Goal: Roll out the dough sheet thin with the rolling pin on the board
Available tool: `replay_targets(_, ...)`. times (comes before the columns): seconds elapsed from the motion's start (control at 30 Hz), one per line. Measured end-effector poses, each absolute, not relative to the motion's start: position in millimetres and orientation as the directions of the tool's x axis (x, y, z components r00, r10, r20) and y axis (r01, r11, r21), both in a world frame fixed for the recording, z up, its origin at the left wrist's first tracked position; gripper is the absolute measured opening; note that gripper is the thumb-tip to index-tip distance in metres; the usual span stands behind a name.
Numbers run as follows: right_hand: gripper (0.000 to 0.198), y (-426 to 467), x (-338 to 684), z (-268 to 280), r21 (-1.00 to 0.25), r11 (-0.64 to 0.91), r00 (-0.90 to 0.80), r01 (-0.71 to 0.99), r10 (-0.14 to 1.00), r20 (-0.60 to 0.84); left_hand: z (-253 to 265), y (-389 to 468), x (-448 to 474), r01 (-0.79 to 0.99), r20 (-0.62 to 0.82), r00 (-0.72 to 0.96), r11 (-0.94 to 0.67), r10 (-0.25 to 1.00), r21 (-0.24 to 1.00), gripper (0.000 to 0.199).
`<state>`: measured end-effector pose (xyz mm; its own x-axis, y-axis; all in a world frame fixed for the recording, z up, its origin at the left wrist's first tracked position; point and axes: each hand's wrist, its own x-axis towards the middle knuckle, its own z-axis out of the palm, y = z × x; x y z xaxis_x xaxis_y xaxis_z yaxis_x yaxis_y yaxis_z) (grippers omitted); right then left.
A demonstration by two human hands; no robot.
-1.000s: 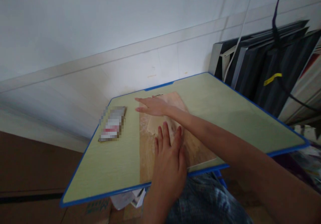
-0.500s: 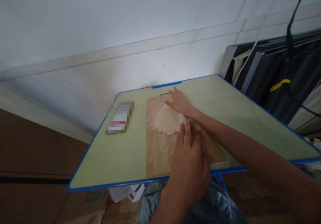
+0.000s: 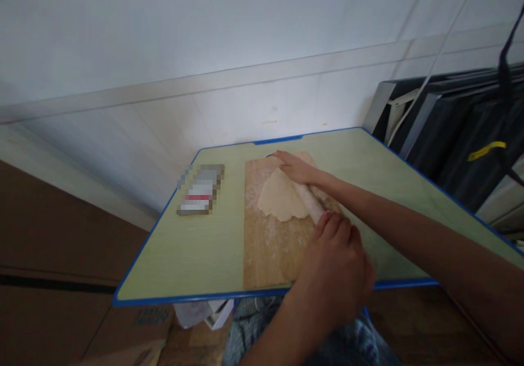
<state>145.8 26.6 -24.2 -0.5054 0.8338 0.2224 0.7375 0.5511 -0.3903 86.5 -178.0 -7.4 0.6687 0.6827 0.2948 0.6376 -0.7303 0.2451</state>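
Note:
A pale rolling pin [image 3: 310, 201] lies slantwise along the right side of a flat, thin sheet of dough [image 3: 280, 196] with an uneven edge. My left hand [image 3: 338, 257] is wrapped round the pin's near end. At the far end, my right hand [image 3: 299, 169] lies over the pin, its fingers pointing left past the dough's top edge; the pin's tip is hidden under it. Beneath the dough is a wooden board [image 3: 266, 257] dusted with flour.
The board rests on a light green table [image 3: 196, 262] with a blue rim. A blurred-out flat object [image 3: 200, 190] lies on the left side. A white wall [image 3: 229, 114] stands behind the table. Dark panels [image 3: 462, 120] lean at the right, near a hanging black strap [image 3: 505, 60].
My left hand has moved right and closed round the pin's near end; before, its fingers were stretched out. The pin now shows plainly between my hands. The view has shifted slightly.

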Motion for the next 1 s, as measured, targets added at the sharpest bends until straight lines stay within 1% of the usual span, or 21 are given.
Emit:
replay_targets(0.07, 0.05, 27.5, 148.1, -25.2, -0.413, 0.514, -0.474, 0.752, 0.857, 0.204, -8.0, -174.6, 90.6, 0.628, 0.313, 0.674, -0.742, 0.669, 0.236, 0.033)
replay_targets(0.17, 0.048, 24.5, 142.4, -22.9, -0.421, 0.485, -0.442, 0.766, 0.874, 0.203, -10.5, -175.0, 92.8, 0.64, 0.329, 0.636, -0.715, 0.698, 0.281, 0.034)
replay_targets(0.33, 0.046, 13.2, 123.7, -13.9, -0.359, 0.554, -0.505, 0.751, 0.833, 0.226, -12.9, -183.1, 86.7, 0.659, 0.344, 0.583, -0.676, 0.736, 0.328, 0.039)
replay_targets(0.47, 0.047, 11.1, 118.6, -12.1, -0.314, 0.592, -0.551, 0.743, 0.806, 0.216, -11.8, -183.8, 86.2, 0.667, 0.343, 0.574, -0.668, 0.744, 0.33, 0.039)
replay_targets(0.53, 0.047, 13.0, 120.6, -12.8, -0.322, 0.597, -0.56, 0.734, 0.802, 0.209, -10.4, -181.0, 88.9, 0.656, 0.341, 0.591, -0.682, 0.731, 0.323, 0.036)
replay_targets(0.67, 0.048, 17.1, 127.1, -13.0, -0.379, 0.571, -0.541, 0.728, 0.818, 0.194, -7.8, -173.1, 96.3, 0.623, 0.346, 0.621, -0.711, 0.703, 0.327, 0.028)
replay_targets(0.73, 0.048, 17.6, 128.5, -12.3, -0.384, 0.572, -0.543, 0.725, 0.817, 0.193, -7.7, -170.2, 99.0, 0.607, 0.358, 0.633, -0.727, 0.686, 0.321, 0.026)
replay_targets(0.87, 0.047, 14.3, 124.3, -9.9, -0.315, 0.6, -0.57, 0.735, 0.799, 0.193, -10.8, -170.6, 97.5, 0.599, 0.379, 0.622, -0.728, 0.685, 0.334, 0.029)
replay_targets(1.0, 0.041, 5.3, 114.0, -6.6, -0.181, 0.622, -0.592, 0.762, 0.782, 0.193, -15.7, -178.5, 87.6, 0.594, 0.367, 0.619, -0.72, 0.694, 0.359, 0.034)
